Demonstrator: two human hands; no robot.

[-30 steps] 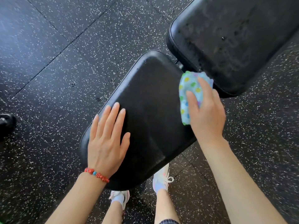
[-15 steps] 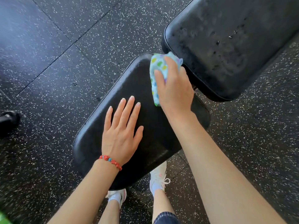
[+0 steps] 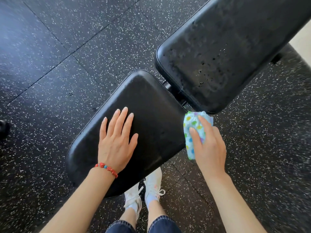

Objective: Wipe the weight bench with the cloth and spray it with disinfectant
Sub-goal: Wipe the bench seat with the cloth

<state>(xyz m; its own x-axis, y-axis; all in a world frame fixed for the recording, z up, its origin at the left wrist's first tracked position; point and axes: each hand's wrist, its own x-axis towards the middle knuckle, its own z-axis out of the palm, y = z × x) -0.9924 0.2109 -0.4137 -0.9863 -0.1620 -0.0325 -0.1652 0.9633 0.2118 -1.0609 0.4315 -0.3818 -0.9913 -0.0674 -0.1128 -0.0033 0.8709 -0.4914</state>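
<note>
The right hand [image 3: 208, 145] grips the bunched dotted cloth [image 3: 193, 132], fingers [image 3: 202, 122] curled over it, at the right edge of the seat pad [image 3: 151, 125], just below the near corner of the back pad [image 3: 235, 56]. The left hand [image 3: 116, 140] lies flat on the seat pad, fingers straight and spread, bracing. A red bead bracelet [image 3: 106, 169] sits on that wrist. No spray bottle is in view.

Risks, as I judge them: the cloth hangs partly off the pad edge, so the next stroke could slide off the surface and miss the rim and the gap by the hinge [image 3: 168, 85]. The back pad shows droplets and smears that could be left if the wiping stays on the seat. The braced left hand covers a patch that will go unwiped unless it shifts. Wet vinyl may also let that hand slip.

Against half a second ago, the cloth has moved from the far end of the seat pad, near the gap, to its right edge; the left hand lies in much the same place, flat as before
</note>
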